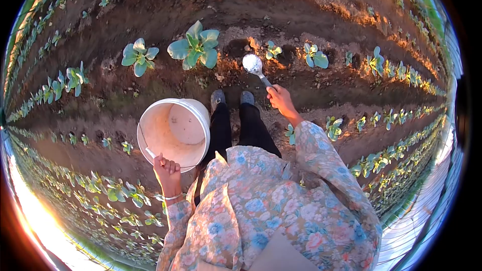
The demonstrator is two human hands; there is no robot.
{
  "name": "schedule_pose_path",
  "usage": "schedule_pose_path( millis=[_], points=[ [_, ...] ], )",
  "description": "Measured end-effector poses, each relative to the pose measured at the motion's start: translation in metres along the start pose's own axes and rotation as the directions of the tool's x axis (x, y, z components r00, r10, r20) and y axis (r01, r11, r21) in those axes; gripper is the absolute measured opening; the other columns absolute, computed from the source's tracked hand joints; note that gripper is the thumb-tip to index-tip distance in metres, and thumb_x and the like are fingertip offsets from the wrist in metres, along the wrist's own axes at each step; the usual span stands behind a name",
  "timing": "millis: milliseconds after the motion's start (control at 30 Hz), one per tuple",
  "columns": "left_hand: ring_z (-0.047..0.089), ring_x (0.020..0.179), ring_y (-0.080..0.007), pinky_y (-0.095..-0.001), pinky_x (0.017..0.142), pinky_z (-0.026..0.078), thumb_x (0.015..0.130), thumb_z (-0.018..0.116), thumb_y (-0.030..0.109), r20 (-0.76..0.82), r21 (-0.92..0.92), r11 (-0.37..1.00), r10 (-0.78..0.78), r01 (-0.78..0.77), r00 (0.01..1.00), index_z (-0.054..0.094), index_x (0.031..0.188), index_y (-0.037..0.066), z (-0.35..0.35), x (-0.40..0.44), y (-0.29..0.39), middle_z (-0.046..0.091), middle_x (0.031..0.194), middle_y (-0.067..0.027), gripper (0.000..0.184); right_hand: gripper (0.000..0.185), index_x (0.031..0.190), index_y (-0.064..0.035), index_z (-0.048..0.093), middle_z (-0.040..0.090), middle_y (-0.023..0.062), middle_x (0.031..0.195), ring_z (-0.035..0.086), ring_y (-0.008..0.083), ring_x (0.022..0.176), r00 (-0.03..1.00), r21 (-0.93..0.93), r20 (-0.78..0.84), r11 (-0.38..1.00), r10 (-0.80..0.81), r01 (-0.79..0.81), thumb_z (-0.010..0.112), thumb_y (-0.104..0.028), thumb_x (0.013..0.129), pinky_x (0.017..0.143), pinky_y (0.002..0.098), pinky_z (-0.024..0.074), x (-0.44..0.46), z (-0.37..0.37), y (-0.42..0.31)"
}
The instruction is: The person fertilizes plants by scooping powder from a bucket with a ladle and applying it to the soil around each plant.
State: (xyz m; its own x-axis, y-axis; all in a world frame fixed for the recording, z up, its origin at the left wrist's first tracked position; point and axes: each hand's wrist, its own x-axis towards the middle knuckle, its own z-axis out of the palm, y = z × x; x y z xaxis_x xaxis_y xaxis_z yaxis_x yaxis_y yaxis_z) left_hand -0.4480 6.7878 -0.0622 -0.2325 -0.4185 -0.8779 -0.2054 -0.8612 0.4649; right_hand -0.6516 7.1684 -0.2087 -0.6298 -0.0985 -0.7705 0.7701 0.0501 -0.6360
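My left hand (pixel 167 170) is closed around the handle of a white bucket (pixel 145 133), which hangs tilted beside my legs with its mouth toward me. Its pale inside shows a few dark specks on the bottom. In my right hand (pixel 281 99) is the dark handle of a large spoon (pixel 252 63), stretched out in front of my feet. White granular stuff fills the spoon's bowl. The spoon is over the soil near a dark hole (pixel 237 47), between a big leafy plant (pixel 195 46) and a small seedling (pixel 273 50).
Rows of young plants run left to right across the brown soil. Another leafy plant (pixel 139 56) grows at the left, and one (pixel 315 56) at the right. My shoes (pixel 218 99) stand in the furrow between two rows. Pale sheeting (pixel 427 185) borders the field at the right.
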Motion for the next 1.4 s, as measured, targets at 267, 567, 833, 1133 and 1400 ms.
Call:
schedule_pose_path(
  millis=[267,567,833,1133,1400],
  points=[
    [0.022,0.032,-0.0089,-0.0262,0.038,0.026,0.082,0.053,0.024,0.019,0.084,0.996,-0.007,0.006,1.0,0.036,0.054,0.017,0.012,0.002,0.013,0.023,0.039,0.0057,0.033,0.023,0.083,-0.0026,0.056,0.054,0.0015,0.065,0.047,0.0082,0.049,0.984,-0.089,-0.166,0.993,0.063,-0.078,0.056,-0.025,0.085,0.04,0.0249,0.0389,0.104,-0.001,0.025],
    [0.022,0.03,-0.0091,-0.0265,0.037,0.026,0.085,0.05,0.023,0.079,0.147,0.988,-0.065,0.052,0.995,0.037,0.053,0.017,0.039,0.015,0.013,0.024,0.038,0.0058,0.034,0.018,0.08,-0.0043,0.049,0.048,0.0009,0.064,0.038,0.0058,0.044,0.984,0.002,-0.175,0.999,0.041,-0.041,0.054,-0.02,0.087,0.037,0.023,0.0293,0.089,-0.006,0.005],
    [0.023,0.031,-0.0097,-0.0278,0.037,0.026,0.083,0.052,0.023,0.081,0.228,0.972,-0.084,0.063,0.993,0.036,0.053,0.017,0.056,0.019,0.026,0.023,0.038,0.0052,0.035,0.022,0.09,-0.0045,0.052,0.049,0.0006,0.07,0.036,0.0045,0.045,0.991,0.347,-0.053,0.928,-0.126,0.137,0.058,-0.026,0.086,0.039,0.02,0.0283,0.025,-0.022,-0.027],
    [0.025,0.031,-0.0104,-0.027,0.037,0.029,0.083,0.052,0.024,0.175,0.266,0.961,-0.126,0.076,0.977,0.037,0.053,0.018,0.061,0.03,0.036,0.025,0.038,0.0051,0.034,0.019,0.089,-0.0026,0.051,0.048,0.0016,0.068,0.035,0.0044,0.043,0.932,0.42,-0.363,0.892,0.0,0.164,0.054,-0.021,0.087,0.036,0.0197,0.0269,-0.009,-0.067,-0.003],
    [0.024,0.032,-0.0096,-0.0267,0.037,0.028,0.084,0.052,0.026,0.156,0.295,0.955,-0.061,0.013,0.986,0.037,0.054,0.018,0.063,0.024,0.044,0.023,0.04,0.0061,0.034,0.018,0.081,-0.0024,0.052,0.052,0.0039,0.063,0.042,0.0099,0.042,0.812,0.307,-0.552,0.952,0.188,-0.012,0.055,-0.019,0.086,0.034,0.0249,0.0301,0.044,-0.143,0.021]
  ],
)
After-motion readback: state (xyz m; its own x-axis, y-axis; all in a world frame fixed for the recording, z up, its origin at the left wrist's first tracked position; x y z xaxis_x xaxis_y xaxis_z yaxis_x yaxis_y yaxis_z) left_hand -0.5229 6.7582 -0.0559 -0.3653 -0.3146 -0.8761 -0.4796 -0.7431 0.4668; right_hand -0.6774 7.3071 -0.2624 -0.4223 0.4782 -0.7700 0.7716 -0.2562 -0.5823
